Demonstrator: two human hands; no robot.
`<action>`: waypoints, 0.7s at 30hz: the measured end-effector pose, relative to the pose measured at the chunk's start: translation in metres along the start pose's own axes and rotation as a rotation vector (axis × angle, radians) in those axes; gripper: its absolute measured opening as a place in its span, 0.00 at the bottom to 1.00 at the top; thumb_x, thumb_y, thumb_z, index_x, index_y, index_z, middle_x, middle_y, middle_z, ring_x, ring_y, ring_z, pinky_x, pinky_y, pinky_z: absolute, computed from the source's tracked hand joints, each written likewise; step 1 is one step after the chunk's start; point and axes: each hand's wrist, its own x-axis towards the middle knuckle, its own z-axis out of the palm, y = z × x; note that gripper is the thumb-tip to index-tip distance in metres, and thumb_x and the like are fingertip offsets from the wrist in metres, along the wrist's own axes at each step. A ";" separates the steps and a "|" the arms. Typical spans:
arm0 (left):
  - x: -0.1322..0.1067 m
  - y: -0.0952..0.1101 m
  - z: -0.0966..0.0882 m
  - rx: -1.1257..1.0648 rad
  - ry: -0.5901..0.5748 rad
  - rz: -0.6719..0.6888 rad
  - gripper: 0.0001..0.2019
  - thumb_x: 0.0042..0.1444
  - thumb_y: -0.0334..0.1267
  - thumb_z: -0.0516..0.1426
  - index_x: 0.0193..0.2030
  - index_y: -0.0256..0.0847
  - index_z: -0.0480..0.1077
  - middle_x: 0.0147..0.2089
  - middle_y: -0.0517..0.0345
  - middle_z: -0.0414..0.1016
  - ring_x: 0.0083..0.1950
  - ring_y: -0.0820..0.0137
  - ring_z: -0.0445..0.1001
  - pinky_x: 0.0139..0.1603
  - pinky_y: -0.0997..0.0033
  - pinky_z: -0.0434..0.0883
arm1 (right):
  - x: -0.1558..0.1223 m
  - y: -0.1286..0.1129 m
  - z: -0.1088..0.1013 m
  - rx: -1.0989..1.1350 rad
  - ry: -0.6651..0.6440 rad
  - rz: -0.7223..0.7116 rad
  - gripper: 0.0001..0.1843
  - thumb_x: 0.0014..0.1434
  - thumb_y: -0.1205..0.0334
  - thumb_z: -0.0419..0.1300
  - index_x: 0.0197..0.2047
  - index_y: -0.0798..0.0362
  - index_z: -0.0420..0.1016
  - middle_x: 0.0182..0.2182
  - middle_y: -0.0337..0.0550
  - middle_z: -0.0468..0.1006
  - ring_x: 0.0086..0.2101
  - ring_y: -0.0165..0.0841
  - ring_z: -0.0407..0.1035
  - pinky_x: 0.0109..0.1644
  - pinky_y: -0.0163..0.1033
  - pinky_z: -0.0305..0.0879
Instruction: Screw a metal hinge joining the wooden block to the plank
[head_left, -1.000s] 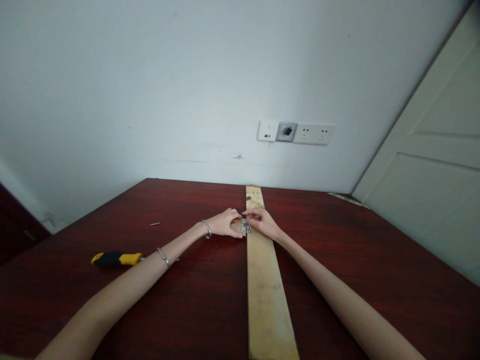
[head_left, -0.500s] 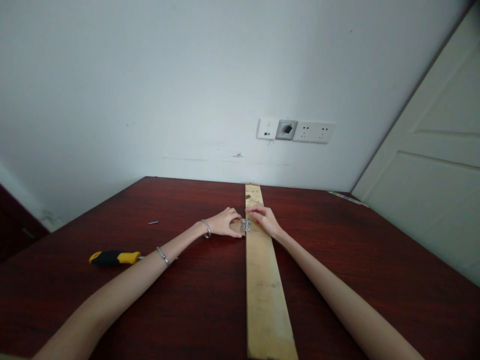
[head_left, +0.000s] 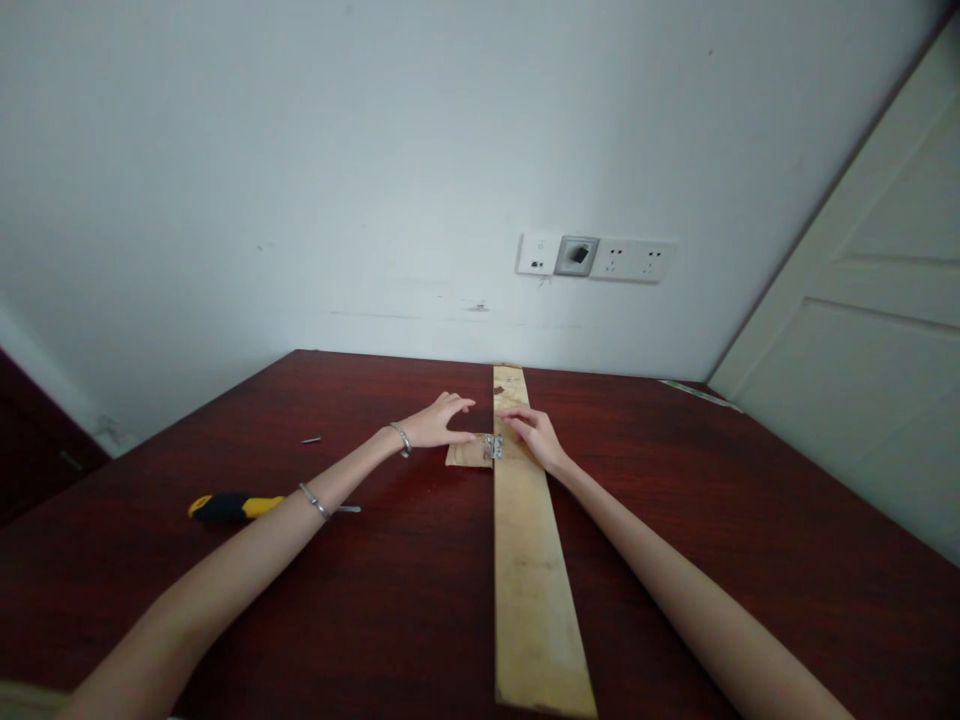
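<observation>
A long pale wooden plank (head_left: 529, 560) lies lengthwise across the table, and a short wooden piece (head_left: 466, 456) sits against its left edge. A small metal hinge (head_left: 493, 447) lies flat over the joint between the two. My left hand (head_left: 435, 420) is open, thumb and fingers apart, just above the short piece. Over the plank, right beside the hinge, my right hand (head_left: 534, 435) has its thumb and fingertips drawn together; whatever they hold, if anything, is too small to make out.
On the left of the dark red table (head_left: 390, 620) lies a yellow and black screwdriver (head_left: 232, 508), partly behind my left forearm. A small screw-like metal piece (head_left: 310, 440) lies farther back. Wall sockets (head_left: 630, 260) are beyond the table, and a pale door (head_left: 870, 310) stands at right.
My left hand has let go of the short wooden piece and moved up and left, its fingers spreading. The right hand stays by the hinge. The view has shifted slightly.
</observation>
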 end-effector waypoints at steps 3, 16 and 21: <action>-0.013 -0.009 -0.033 0.108 0.148 -0.013 0.15 0.59 0.42 0.52 0.49 0.38 0.68 0.46 0.51 0.68 0.49 0.65 0.65 0.54 0.64 0.63 | -0.001 0.002 0.001 -0.023 0.002 -0.010 0.14 0.50 0.58 0.56 0.36 0.54 0.79 0.38 0.46 0.79 0.34 0.36 0.70 0.30 0.37 0.64; -0.130 -0.074 -0.143 0.444 -0.468 -0.571 0.08 0.47 0.39 0.56 0.33 0.39 0.70 0.36 0.55 0.74 0.36 0.67 0.72 0.34 0.73 0.64 | -0.003 0.003 0.002 -0.054 0.007 -0.049 0.14 0.49 0.61 0.56 0.38 0.53 0.78 0.38 0.45 0.79 0.37 0.38 0.70 0.39 0.43 0.67; -0.146 -0.078 -0.135 0.463 -0.463 -0.617 0.08 0.47 0.39 0.55 0.34 0.40 0.70 0.37 0.56 0.76 0.37 0.68 0.72 0.32 0.74 0.63 | -0.004 0.003 0.002 -0.060 -0.003 -0.037 0.14 0.51 0.59 0.56 0.38 0.54 0.78 0.38 0.46 0.79 0.36 0.38 0.70 0.38 0.42 0.67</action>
